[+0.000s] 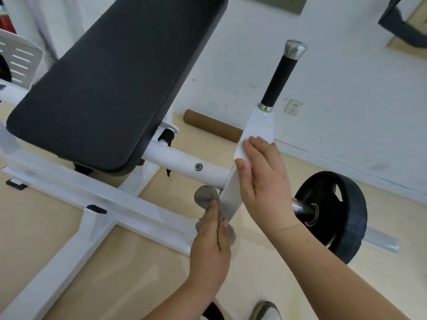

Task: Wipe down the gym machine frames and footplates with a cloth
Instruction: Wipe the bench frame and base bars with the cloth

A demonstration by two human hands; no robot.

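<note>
Left hand [209, 245] grips grey cloth [205, 196] against white lever arm [231, 195] — low end | right hand [263, 181] flat on it, fingers straight | black handle [280, 75] at 12 o'clock | pad [111, 84] at 10 | weight plate [335, 211] at 3

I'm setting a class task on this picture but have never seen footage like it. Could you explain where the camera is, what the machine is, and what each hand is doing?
There is one picture, taken by a camera worn on a person's head, looking down at their own hands. It shows a gym weight machine: a black padded rest, a white metal frame standing on the floor, and a white lever arm ending in a black-gripped handle. A black weight plate sits on a bar at the right. The left hand grips a grey cloth against the lower end of the lever arm. The right hand lies flat on that arm, higher up, holding nothing.
</note>
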